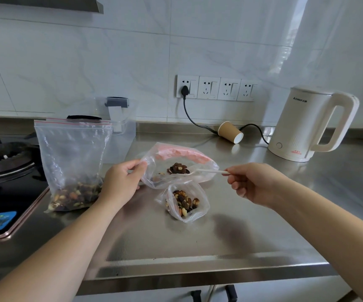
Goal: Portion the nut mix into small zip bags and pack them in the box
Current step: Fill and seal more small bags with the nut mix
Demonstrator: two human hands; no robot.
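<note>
My left hand (pixel 120 182) pinches the rim of a small zip bag (pixel 200 171) with a pink strip and holds its mouth open above the steel counter. My right hand (pixel 250 182) pinches the handle of a white plastic spoon (pixel 208 171). The spoon's bowl, heaped with dark nuts, is inside that bag's mouth. A second small bag (pixel 187 203) with nut mix stands open on the counter just in front. The large zip bag of nut mix (pixel 71 166) stands upright to the left, about a quarter full. A clear plastic box (pixel 121 136) stands behind it.
A gas hob (pixel 6 171) lies at the left edge of the steel counter (pixel 198 240). A cream electric kettle (pixel 306 127) stands at the back right with its black cord plugged into the wall sockets (pixel 215 87). A brown paper cup (pixel 230 131) lies on its side.
</note>
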